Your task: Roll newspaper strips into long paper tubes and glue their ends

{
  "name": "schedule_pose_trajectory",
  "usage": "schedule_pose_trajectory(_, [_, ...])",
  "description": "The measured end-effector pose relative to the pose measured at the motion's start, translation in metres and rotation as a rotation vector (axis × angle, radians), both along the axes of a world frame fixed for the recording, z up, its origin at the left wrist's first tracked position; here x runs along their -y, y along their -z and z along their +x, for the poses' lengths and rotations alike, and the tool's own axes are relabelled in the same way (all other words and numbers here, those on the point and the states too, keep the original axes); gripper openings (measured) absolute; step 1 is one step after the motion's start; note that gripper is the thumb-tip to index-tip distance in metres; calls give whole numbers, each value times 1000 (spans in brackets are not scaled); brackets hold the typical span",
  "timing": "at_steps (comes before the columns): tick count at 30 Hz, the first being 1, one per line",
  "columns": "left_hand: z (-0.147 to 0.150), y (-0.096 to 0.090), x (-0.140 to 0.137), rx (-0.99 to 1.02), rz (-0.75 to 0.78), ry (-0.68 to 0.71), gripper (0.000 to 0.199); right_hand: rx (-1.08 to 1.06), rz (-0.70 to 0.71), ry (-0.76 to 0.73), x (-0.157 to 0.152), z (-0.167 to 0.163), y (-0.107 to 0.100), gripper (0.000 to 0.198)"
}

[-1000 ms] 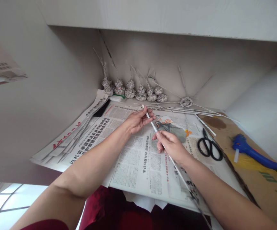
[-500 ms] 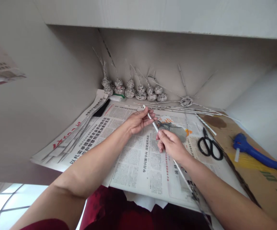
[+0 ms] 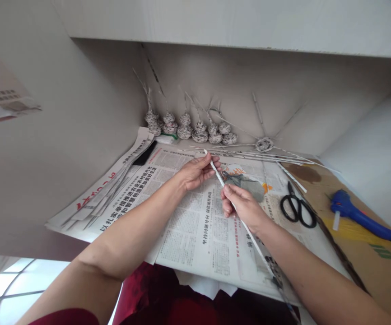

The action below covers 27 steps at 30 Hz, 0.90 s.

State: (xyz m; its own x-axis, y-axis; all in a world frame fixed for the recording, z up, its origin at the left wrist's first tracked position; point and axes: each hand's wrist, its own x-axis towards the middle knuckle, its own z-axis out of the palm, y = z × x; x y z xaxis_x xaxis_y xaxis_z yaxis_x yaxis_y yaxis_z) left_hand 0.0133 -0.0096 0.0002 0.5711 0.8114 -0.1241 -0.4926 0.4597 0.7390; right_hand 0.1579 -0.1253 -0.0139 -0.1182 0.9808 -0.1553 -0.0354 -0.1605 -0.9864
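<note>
A thin rolled paper stick [image 3: 217, 175] runs slantwise through both hands above the spread newspaper [image 3: 188, 225]. My left hand [image 3: 198, 171] has its thumb and fingers on the stick close to its far tip. Lower down the stick, my right hand [image 3: 238, 201] pinches it between thumb and curled fingers. The near end, with dark print, passes along my right forearm and over the table's front edge. Beyond my hands lies a printed patch of paper [image 3: 249, 185] with orange marks, partly hidden by my right hand.
Several woven paper gourds [image 3: 185, 126] line the back wall, beside a star-shaped woven piece [image 3: 264, 144]. Loose paper sticks [image 3: 249, 155] lie before them. To the right are black scissors [image 3: 297, 210], cardboard [image 3: 368, 266] and a blue glue gun [image 3: 361, 214]. Paper strips [image 3: 110, 189] lie at the left.
Both hands keep hold of the paper stick in nearly the same place. The stick appears slightly turned between the fingers. The whole view has shifted a little.
</note>
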Motion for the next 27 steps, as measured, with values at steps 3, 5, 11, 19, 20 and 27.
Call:
schedule_pose_trajectory(3, [0,-2,0,30,-43,-24,20,-164,-58,-56,0,1,-3,32])
schedule_pose_trajectory(5, [1,-2,1,45,-80,-33,20,-279,-104,-106,0,2,-5,31])
schedule_pose_trajectory(11, [1,0,1,58,-26,-25,15,-373,-152,-122,-1,3,-5,30])
schedule_pose_trajectory(19, [-1,3,0,84,35,28,15,108,114,82,-2,3,0,35])
schedule_pose_trajectory(20, [-1,3,0,89,31,35,16,66,96,59,-2,3,-1,35])
schedule_pose_trajectory(27, [0,2,1,58,13,23,15,-282,-131,-121,0,3,-9,32])
